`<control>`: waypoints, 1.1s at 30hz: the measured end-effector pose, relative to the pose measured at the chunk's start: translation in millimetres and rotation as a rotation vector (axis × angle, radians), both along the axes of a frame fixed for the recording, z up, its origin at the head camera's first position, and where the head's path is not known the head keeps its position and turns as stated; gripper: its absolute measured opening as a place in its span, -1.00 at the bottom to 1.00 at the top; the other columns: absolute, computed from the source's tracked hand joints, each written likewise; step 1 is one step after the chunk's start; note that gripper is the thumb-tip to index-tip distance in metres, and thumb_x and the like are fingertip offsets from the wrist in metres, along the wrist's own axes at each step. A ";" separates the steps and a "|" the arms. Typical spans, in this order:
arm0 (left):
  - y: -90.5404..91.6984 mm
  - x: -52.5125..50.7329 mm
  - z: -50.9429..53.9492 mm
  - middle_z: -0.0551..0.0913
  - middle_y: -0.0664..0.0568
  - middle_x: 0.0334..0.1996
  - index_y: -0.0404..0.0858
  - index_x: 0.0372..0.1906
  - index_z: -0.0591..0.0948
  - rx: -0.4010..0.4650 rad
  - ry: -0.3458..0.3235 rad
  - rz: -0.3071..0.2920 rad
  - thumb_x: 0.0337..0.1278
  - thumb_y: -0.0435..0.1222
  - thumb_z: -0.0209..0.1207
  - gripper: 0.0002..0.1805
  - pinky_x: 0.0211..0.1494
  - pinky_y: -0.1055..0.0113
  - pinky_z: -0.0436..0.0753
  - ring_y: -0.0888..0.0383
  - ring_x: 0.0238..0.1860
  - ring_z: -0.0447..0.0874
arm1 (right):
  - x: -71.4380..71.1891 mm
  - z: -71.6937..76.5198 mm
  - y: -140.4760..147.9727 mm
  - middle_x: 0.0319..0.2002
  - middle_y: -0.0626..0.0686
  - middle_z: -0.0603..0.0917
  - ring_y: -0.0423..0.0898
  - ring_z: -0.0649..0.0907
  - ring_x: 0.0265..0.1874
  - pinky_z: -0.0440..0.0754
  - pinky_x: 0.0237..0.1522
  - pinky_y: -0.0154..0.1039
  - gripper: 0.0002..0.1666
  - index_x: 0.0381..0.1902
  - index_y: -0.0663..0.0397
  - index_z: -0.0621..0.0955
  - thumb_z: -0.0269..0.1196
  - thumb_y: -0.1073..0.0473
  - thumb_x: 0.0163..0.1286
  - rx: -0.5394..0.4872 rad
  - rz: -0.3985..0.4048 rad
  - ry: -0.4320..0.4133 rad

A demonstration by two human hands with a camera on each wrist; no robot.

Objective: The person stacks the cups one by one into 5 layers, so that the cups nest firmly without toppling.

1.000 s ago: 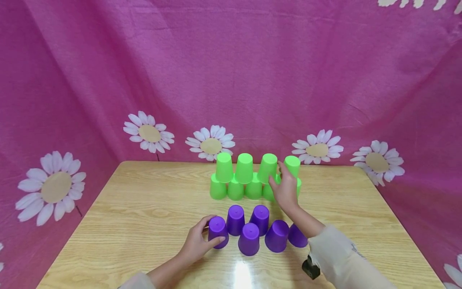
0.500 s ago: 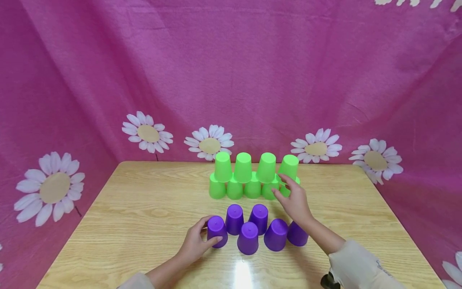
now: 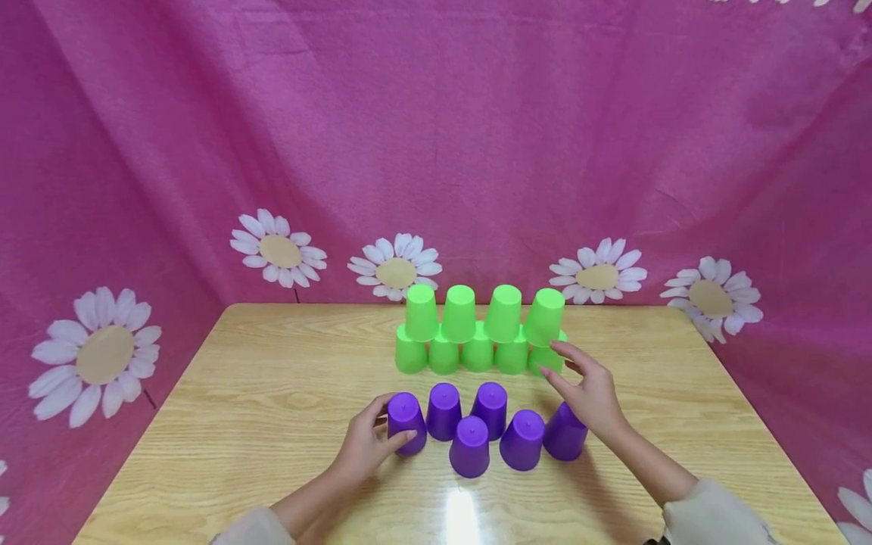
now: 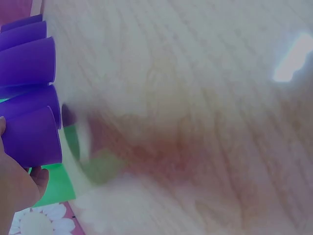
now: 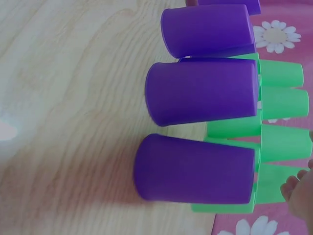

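On the left in the head view, my left hand (image 3: 364, 448) grips an upside-down purple cup (image 3: 406, 425), thumb on the near side and fingers behind. Whether that cup touches the table cannot be told. Several other purple cups (image 3: 469, 448) stand upside down to its right. My right hand (image 3: 594, 395) holds nothing; its fingers are spread and relaxed, above the rightmost purple cup (image 3: 564, 435) and in front of the green cups. Behind, an upper row of green cups (image 3: 504, 314) rests upside down on a lower row of green cups (image 3: 478, 352).
The wooden table (image 3: 286, 378) ends at a pink cloth backdrop (image 3: 436, 151) with white daisies, close behind the green cups. Cloth also borders both sides. A bright glare spot lies on the near part of the table.
My right hand has moved right and back from the upper green cups. The left hand has shifted slightly forward with its purple cup. The rightmost upper green cup shows fully now.
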State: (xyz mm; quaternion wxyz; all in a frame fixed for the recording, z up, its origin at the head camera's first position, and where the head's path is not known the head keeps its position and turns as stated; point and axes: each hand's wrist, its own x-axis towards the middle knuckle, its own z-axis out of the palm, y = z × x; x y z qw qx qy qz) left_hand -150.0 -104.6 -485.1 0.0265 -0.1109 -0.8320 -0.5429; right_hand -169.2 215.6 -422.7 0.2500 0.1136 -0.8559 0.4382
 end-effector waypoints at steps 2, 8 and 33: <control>-2.0 -1.4 3.4 0.61 -0.15 -0.03 -0.29 0.08 0.48 -0.001 0.007 0.009 -0.13 -0.34 0.36 -0.44 0.06 0.11 0.62 -0.11 -0.01 0.59 | 3.2 -1.8 3.8 -0.07 0.30 0.64 -0.09 0.62 -0.06 0.64 -0.04 -0.20 -0.57 -0.06 0.40 0.58 0.34 0.42 0.05 -0.006 0.003 -0.016; -8.0 -4.7 11.5 0.60 -0.16 0.00 -0.30 0.10 0.47 0.022 0.007 0.045 -0.10 -0.33 0.35 -0.44 0.10 0.09 0.59 -0.11 0.02 0.57 | 13.9 -10.7 15.5 -0.03 0.34 0.62 -0.54 0.46 -0.08 0.39 -0.05 -0.75 -0.52 -0.01 0.41 0.55 0.34 0.41 0.04 -0.012 0.047 -0.082; -9.1 -22.2 42.7 0.62 -0.19 -0.03 -0.32 0.11 0.48 0.042 0.081 0.103 -0.09 -0.34 0.35 -0.44 0.09 0.03 0.57 -0.10 -0.02 0.59 | 42.3 -53.1 33.4 -0.02 0.43 0.57 -0.65 0.45 -0.14 0.37 -0.05 -0.79 -0.35 0.10 0.49 0.42 0.37 0.38 0.02 -0.112 0.074 -0.206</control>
